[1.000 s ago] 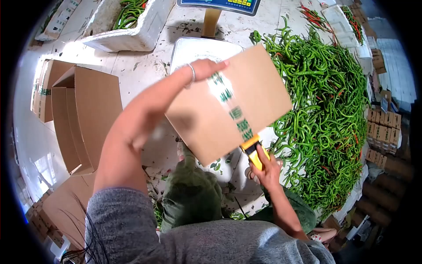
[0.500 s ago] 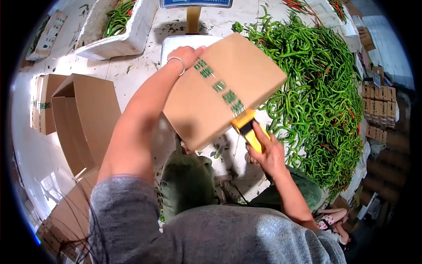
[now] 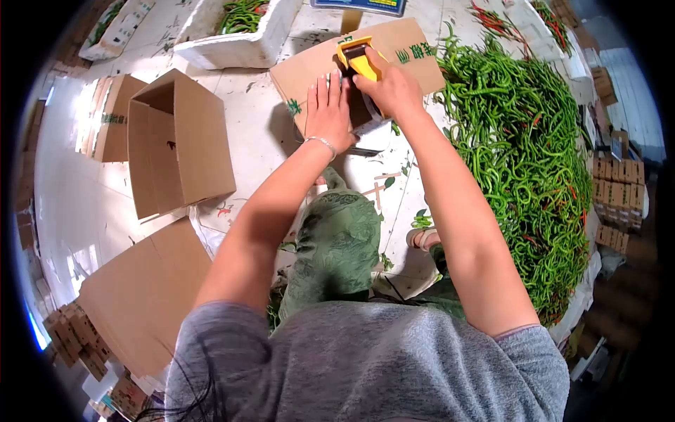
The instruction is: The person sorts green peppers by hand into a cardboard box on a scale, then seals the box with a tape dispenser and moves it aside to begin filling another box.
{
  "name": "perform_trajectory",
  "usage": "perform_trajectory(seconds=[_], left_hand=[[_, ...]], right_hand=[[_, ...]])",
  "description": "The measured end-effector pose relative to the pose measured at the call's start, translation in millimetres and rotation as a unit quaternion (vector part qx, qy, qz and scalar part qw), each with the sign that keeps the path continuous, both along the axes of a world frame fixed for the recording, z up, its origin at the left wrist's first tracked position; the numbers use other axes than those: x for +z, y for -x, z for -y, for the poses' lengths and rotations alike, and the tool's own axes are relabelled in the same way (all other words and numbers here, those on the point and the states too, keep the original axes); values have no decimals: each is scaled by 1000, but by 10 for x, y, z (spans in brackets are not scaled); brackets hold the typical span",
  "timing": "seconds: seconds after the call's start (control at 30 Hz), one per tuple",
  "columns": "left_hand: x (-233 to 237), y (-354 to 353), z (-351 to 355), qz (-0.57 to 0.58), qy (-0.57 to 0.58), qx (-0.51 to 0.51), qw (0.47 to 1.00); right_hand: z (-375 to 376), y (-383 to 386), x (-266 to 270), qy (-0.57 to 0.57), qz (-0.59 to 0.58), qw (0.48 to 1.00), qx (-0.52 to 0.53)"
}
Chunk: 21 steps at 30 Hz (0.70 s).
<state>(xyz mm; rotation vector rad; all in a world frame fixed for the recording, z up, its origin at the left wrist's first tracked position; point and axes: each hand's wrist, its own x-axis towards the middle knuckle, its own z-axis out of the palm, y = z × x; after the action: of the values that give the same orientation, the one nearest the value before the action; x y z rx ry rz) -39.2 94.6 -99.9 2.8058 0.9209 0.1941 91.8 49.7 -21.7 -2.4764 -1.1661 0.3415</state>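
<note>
A cardboard box (image 3: 301,76) with green-printed tape lies at an angle in front of the scale post. My left hand (image 3: 329,116) presses on it with the fingers stretched out flat. In my right hand (image 3: 395,90) is a yellow tape dispenser (image 3: 364,65), its head against the upper part of the box. Both hands are close together, the right one slightly higher. Part of the box's near side is hidden behind my hands, and I cannot make out the tape's end.
A large heap of green chili peppers (image 3: 524,169) spreads on the right. An open cardboard box (image 3: 204,144) stands left, near a taped box (image 3: 112,116). White foam boxes (image 3: 242,50) hold peppers at the back. A flat cardboard sheet (image 3: 151,295) lies lower left. The scale display (image 3: 358,5) is at the top.
The box has turned and moved farther away. My right hand has carried the tape dispenser up and left. My left hand has shifted from the box's far edge to its nearer part.
</note>
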Motion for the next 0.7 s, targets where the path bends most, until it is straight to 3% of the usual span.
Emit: perform_trajectory(seconds=[0.07, 0.2, 0.4, 0.47, 0.7], left_hand=[[-23, -134, -160, -96, -107, 65, 987], [116, -173, -469, -103, -7, 80, 991], [-81, -204, -519, -80, -41, 96, 991], [-2, -202, -549, -91, -3, 95, 991], [76, -229, -589, -111, 24, 92, 989]], right_hand=[[-225, -41, 22, 5, 10, 1000, 9], [-287, -29, 272, 0, 18, 1000, 24], [430, 200, 336, 47, 14, 998, 25], [729, 284, 326, 70, -15, 997, 6], [1609, 606, -242, 119, -10, 993, -7]])
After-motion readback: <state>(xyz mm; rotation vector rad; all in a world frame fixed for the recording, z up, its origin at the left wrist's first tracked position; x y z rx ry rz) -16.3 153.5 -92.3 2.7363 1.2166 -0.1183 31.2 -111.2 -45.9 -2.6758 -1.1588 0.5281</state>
